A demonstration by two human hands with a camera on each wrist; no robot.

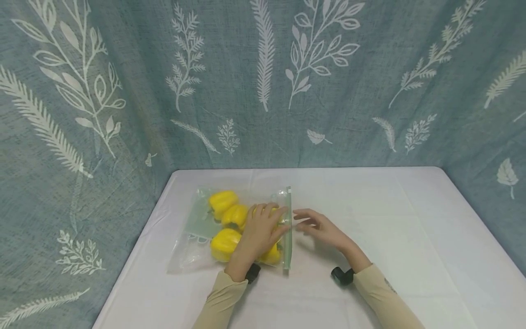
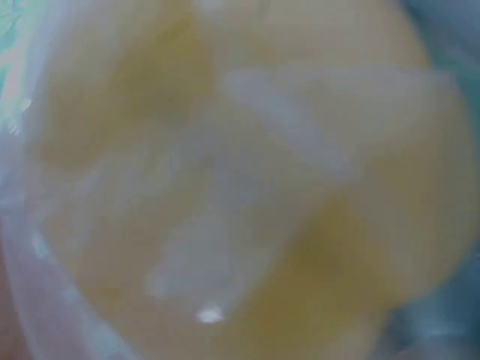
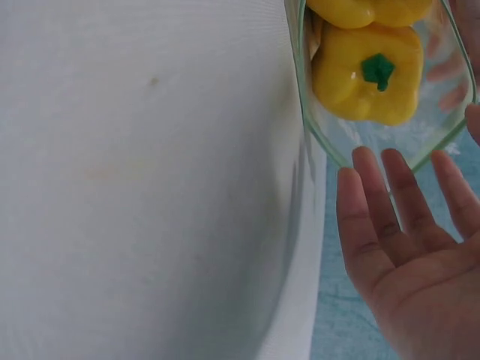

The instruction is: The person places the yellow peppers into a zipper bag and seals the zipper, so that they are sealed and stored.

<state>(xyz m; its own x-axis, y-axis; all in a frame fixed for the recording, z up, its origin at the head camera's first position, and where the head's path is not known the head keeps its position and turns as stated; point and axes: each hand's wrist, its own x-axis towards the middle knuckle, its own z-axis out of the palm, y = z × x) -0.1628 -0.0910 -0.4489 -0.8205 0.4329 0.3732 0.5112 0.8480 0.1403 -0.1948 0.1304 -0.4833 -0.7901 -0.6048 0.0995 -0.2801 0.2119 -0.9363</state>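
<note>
A clear zip bag (image 1: 189,258) lies on the table with several yellow bell peppers (image 1: 225,245) inside. Its green-edged mouth (image 1: 288,246) faces right and gapes in the right wrist view, where one bell pepper (image 3: 341,82) with a green stem sits just inside. My left hand (image 1: 259,230) rests over the bag and peppers, fingers extended toward the mouth. Blurred yellow pepper (image 2: 322,262) behind plastic fills the left wrist view. My right hand (image 1: 322,228) holds nothing; its fingers (image 3: 401,180) are loosely extended, tips close to the mouth's edge.
A white-covered table (image 1: 370,201) extends to the right of the bag. Behind it and at the sides hangs a blue-green curtain (image 1: 238,91) with white leaf prints. Black cameras (image 1: 342,276) sit at both wrists.
</note>
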